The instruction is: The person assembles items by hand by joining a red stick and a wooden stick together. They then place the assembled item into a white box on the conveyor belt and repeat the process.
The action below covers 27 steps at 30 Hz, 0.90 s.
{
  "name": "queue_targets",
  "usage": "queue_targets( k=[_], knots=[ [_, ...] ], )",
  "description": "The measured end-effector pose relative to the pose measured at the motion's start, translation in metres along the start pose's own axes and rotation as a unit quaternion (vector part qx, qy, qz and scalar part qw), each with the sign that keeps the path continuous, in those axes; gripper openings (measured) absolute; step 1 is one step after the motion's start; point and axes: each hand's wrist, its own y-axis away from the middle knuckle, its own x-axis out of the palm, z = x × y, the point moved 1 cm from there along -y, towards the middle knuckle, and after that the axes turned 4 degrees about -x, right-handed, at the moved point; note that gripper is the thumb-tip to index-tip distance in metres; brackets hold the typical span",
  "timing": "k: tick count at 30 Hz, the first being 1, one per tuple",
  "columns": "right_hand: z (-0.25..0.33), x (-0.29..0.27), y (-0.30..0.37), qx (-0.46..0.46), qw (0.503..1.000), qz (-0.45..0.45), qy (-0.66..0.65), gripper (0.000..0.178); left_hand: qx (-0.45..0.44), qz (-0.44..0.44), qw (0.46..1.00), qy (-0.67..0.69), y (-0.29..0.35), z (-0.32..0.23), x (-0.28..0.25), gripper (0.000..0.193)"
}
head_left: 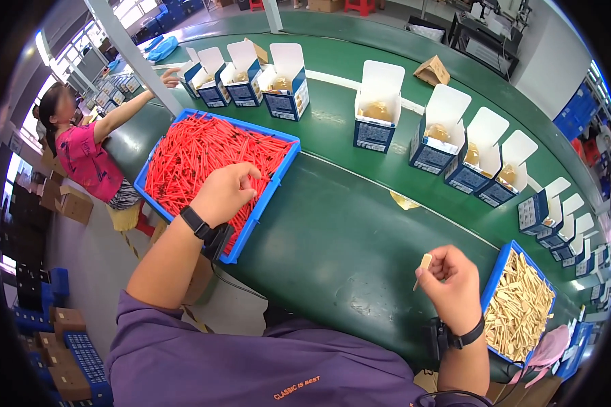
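Observation:
My left hand [225, 193] is over the near right part of a blue tray [268, 197] heaped with thin red sticks [210, 149] that have dark marks. Its fingers are curled in, and anything between them is hidden. Near the front edge of the bench, my right hand [449, 281] pinches a small flat pale stick [424, 263] between thumb and fingers, raised above the green surface. Just right of that hand, a second blue tray [493, 275] holds a pile of similar pale pieces [521, 305].
Open dark-blue and white boxes [375, 132] with yellowish contents line the green belt [332, 122], several on each side. A brown carton piece [433, 70] lies behind them. At the far left, another person [91, 149] reaches toward the boxes beside a grey post [132, 54]. Pink cloth [551, 346] hangs at right.

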Motion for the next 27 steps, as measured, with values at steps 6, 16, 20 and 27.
queue_targets(
  k=[6,16,20,27],
  knots=[
    [-0.051,0.002,0.018,0.014,0.988,-0.074,-0.135,0.018,0.25,-0.065,0.954,-0.155,-0.041,-0.005,0.029,0.014],
    [-0.088,0.01,-0.031,-0.029,0.968,-0.081,-0.234,0.018,0.222,-0.202,0.952,-0.053,-0.04,-0.028,0.017,0.017],
    [-0.078,0.004,-0.035,-0.08,0.984,-0.095,-0.131,0.014,0.093,0.027,0.97,0.225,0.001,-0.1,0.064,0.021],
    [-0.082,0.004,-0.04,-0.056,0.957,-0.067,-0.277,0.014,0.188,0.195,0.932,0.24,-0.007,-0.163,0.196,0.022]
  ],
)
